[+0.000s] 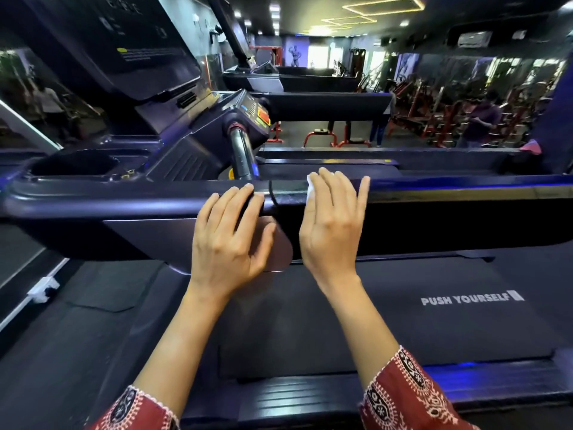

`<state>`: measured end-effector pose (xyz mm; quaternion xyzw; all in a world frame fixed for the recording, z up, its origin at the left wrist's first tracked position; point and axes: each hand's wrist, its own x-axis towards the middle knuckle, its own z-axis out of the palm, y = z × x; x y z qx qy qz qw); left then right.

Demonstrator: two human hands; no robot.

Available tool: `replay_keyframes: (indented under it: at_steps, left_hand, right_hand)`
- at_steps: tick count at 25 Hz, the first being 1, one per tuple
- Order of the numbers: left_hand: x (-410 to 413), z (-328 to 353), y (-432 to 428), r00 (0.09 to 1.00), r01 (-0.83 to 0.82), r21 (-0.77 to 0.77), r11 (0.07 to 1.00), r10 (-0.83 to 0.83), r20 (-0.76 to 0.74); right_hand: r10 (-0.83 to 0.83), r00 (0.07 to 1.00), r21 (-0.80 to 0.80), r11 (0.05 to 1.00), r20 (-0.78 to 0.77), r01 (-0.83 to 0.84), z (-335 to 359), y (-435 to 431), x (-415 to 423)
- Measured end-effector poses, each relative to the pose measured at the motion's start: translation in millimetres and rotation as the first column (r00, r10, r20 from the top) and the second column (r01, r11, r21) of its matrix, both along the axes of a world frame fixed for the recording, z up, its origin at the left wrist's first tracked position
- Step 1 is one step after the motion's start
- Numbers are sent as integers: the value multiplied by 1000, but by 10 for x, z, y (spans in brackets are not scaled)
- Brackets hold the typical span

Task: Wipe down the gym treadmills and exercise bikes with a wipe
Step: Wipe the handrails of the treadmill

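The person leans over the side handrail [434, 193] of a dark treadmill [465, 321]; the right hand [330, 225] lies flat on the rail with straight fingers, pressing a white wipe [311, 187] under them, of which only a small corner shows beside the fingers; the left hand [231, 240] rests on the same rail just beside it, fingers relaxed and bent over the edge, holding nothing; the belt below carries the words "PUSH YOURSELF"; both sleeves [400, 395] are red with a pattern.

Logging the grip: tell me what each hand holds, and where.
Nothing is gripped. The right hand presses a white wipe flat on the treadmill handrail under straight fingers; the left hand rests bare on it.
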<state>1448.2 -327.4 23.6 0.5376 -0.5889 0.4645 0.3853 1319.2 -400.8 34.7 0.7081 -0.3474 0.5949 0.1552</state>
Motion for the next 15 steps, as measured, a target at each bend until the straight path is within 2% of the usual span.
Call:
replay_keyframes:
  at_steps: [1, 3, 4, 7, 8, 10, 11, 13, 14, 15]
  left_hand:
    - [13, -17, 13, 1000, 9, 7, 1000, -9, 5]
    - [35, -42, 28, 999, 37, 14, 999, -37, 9]
    - [38, -56, 34, 999, 43, 14, 999, -44, 4]
    - [-10, -96, 44, 999, 51, 11, 999, -51, 1]
    - [-39, -107, 33, 998, 65, 13, 998, -65, 11]
    - [-111, -127, -11, 994, 100, 16, 995, -100, 34]
    - [-152, -138, -34, 993, 114, 17, 993, -114, 43]
    - [-270, -175, -87, 990, 127, 25, 992, -128, 56]
    - [-326, -194, -112, 990, 126, 32, 991, -128, 65]
    - [-375, -212, -139, 989, 124, 40, 991, -127, 72]
  right_hand:
    - [23, 999, -28, 999, -24, -24, -48, 27, 45]
    - [92, 977, -153, 981, -190, -122, -224, 34, 42]
    - [82, 971, -186, 975, -226, -126, -303, 2, -14]
    - [52, 999, -105, 993, -7, -52, -454, -85, -177]
    - [56, 998, -118, 991, -33, -59, -520, -94, -199]
    - [43, 971, -226, 969, -237, -98, -706, -126, -264]
    - [25, 967, -236, 968, -253, -86, -784, -155, -304]
    - [28, 998, -104, 994, -56, -34, -831, -176, -380]
    - [20, 1000, -52, 998, -4, -20, -840, -174, -400]
    - [12, 1000, -58, 998, -17, -13, -858, -173, -433]
